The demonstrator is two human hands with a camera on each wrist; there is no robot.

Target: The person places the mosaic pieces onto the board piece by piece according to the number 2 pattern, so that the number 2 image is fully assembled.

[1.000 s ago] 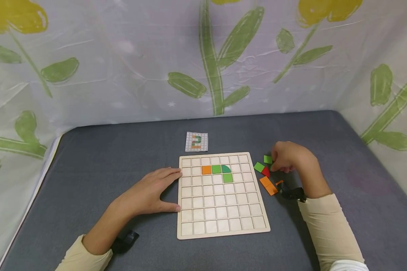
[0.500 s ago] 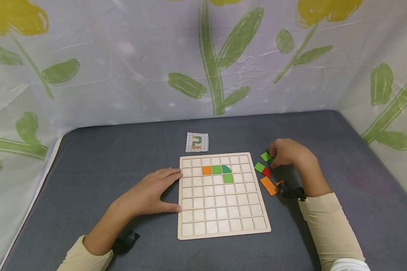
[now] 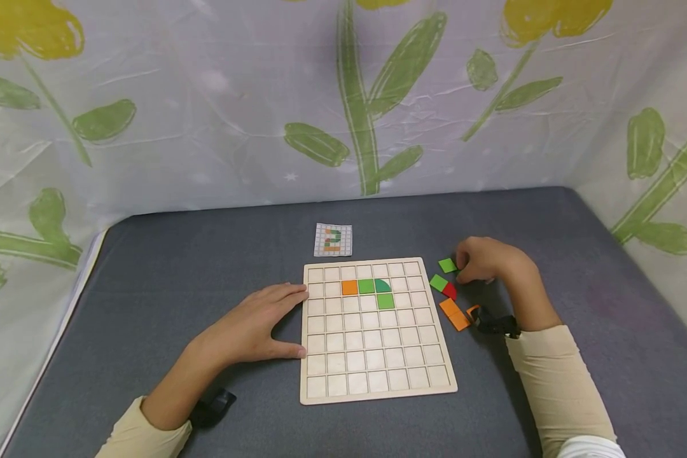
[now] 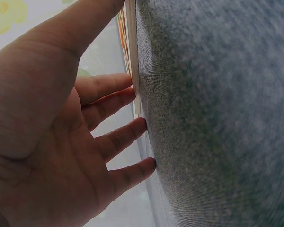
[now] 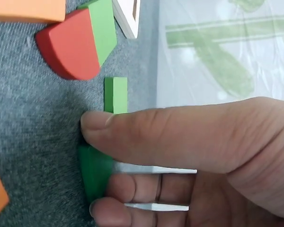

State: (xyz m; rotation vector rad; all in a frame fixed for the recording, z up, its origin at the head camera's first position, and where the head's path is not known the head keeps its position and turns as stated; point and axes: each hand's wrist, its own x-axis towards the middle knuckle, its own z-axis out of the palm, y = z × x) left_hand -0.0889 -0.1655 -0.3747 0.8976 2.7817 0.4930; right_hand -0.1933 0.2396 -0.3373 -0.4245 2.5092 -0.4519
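Note:
My left hand [image 3: 252, 327] rests with spread fingers at the left edge of the wooden grid board [image 3: 378, 397]; its thumb and fingertips touch that edge. An orange square [image 3: 349, 287], a light green square [image 3: 366, 286], a dark green quarter-circle [image 3: 381, 285] and another light green square [image 3: 385, 301] lie in the board's upper cells. Beyond the board's right side, my right hand [image 3: 489, 257] pinches a dark green block [image 5: 95, 170] low at the table, its outline partly hidden by thumb and fingers. A light green block [image 5: 117, 94] lies just past the thumb.
A small pattern card [image 3: 333, 240] lies behind the board. Beside its right edge are a light green square [image 3: 438, 283] touching a red rounded block [image 3: 449, 291], and orange blocks [image 3: 454, 314]. Another orange piece [image 3: 472, 310] is partly hidden by the right wrist's black camera [image 3: 492, 323].
The loose light green square near my right fingers has turned and shifted slightly left. My right hand has moved only a little; my left hand stays at the board's edge.

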